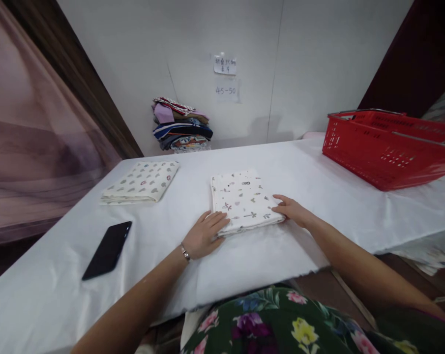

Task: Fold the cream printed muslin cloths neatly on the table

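Observation:
In front of me lies a folded white cloth [240, 199] with small prints of palm trees and other little figures. My left hand [203, 235], a silver bracelet at its wrist, rests on the near left corner; its fingers lie flat on top and the thumb is by the near edge. At the right edge, my right hand [294, 210] touches the cloth with its fingers stretched and apart; part of that hand's underside is hidden. Farther left sits a second folded cloth [143, 182], cream with grey prints and a few red ones.
A black phone [107, 250] lies at the left on the white-covered table [255, 265]. A stack of folded fabrics [181, 125] stands at the back by the wall. At the right is a red plastic basket [388, 150] with metal handles. Paper signs [225, 78] hang on the wall.

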A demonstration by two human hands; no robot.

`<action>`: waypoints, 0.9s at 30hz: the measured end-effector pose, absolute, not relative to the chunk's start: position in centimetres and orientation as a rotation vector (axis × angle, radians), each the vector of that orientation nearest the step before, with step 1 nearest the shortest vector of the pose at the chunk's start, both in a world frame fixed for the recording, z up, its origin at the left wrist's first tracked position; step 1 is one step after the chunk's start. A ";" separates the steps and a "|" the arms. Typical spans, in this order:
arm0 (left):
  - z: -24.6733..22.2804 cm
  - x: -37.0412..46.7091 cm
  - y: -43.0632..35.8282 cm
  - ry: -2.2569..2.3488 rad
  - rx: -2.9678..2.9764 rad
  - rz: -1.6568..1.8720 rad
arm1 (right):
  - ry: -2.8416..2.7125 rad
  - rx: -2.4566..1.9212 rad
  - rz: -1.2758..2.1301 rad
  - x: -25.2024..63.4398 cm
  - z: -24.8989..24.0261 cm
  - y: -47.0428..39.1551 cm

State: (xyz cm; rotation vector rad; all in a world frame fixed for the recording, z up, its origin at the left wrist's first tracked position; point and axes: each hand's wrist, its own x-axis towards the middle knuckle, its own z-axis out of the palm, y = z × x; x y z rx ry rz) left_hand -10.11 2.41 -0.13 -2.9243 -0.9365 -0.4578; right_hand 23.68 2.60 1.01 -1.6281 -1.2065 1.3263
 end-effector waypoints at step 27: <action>-0.7 -2.7 1.0 -0.768 -2.996 -0.525 | -1.138 -1.770 1.095 29.4 2.9 5.9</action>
